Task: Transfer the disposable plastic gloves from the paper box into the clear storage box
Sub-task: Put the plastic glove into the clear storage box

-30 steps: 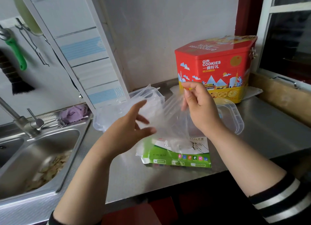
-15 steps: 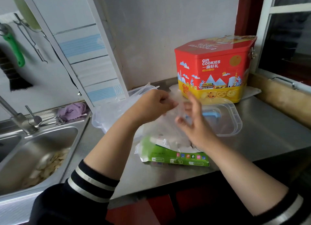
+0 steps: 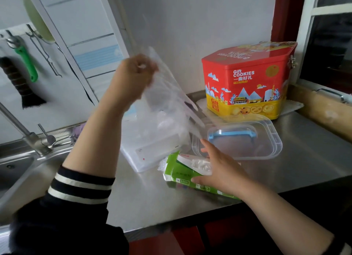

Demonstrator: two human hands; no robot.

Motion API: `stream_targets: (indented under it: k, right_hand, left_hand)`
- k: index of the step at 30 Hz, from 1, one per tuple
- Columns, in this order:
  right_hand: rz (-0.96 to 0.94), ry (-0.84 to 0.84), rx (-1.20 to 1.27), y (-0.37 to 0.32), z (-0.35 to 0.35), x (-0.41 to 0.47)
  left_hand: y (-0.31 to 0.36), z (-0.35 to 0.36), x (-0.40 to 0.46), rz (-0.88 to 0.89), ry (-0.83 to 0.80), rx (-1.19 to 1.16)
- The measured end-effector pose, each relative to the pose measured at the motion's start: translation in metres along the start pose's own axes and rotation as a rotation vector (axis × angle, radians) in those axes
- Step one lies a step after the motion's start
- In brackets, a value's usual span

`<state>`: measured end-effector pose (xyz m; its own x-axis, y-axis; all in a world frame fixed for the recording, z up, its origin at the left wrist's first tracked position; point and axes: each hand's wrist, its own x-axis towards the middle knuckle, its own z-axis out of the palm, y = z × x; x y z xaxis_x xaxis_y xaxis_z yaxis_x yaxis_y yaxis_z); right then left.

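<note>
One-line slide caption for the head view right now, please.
Left hand lifts a clear disposable plastic glove above the clear storage box while the right hand steadies the green-and-white paper box on the steel counter.

A thin clear glove (image 3: 163, 94) hangs pinched in the raised left hand (image 3: 133, 73) above the clear box (image 3: 152, 151), which stands open on the counter (image 3: 304, 150) with crumpled gloves inside. Its lid (image 3: 270, 140), with a blue handle, lies just right of it. The green-and-white paper box (image 3: 182, 174) lies on its side at the counter's front edge under the right hand (image 3: 217, 169), film bulging from its open end.
</note>
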<state>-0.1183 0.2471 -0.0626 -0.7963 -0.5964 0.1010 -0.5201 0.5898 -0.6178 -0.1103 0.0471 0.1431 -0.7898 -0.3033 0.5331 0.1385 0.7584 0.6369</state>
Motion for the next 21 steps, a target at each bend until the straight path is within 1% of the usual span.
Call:
stream_targets:
  k: [2,3,6,8,11,12,14,18,21]
  right_hand:
    - [0.001,0.005,-0.002,0.0,0.0,0.0]
    - [0.007,0.006,-0.003,0.002,0.001,0.0]
    - [0.016,0.013,-0.002,0.002,0.002,0.001]
    - [0.008,0.015,-0.002,0.001,0.002,0.001]
    - [-0.001,0.022,-0.005,0.001,0.002,0.001]
    - [-0.006,0.025,-0.007,0.001,0.003,0.001]
    - [-0.016,0.026,-0.015,0.002,0.003,0.002]
    - [-0.022,0.027,-0.023,0.003,0.003,0.002]
    - [-0.027,0.029,-0.027,0.002,0.003,0.001]
  left_hand:
    - [-0.016,-0.008,0.016,-0.084,0.11,0.007]
    - [-0.027,-0.008,0.023,-0.143,0.125,0.039]
    - [-0.064,-0.007,0.031,-0.361,0.099,0.149]
    - [-0.087,-0.004,0.029,-0.481,0.072,0.153]
    - [-0.11,0.002,0.021,-0.584,0.067,0.14]
    - [-0.115,0.004,0.017,-0.589,0.057,0.179]
    - [-0.122,0.007,0.008,-0.574,0.026,0.344]
    - [-0.125,0.017,-0.01,-0.429,-0.008,0.7]
    - [-0.124,0.023,-0.013,-0.358,-0.035,0.933]
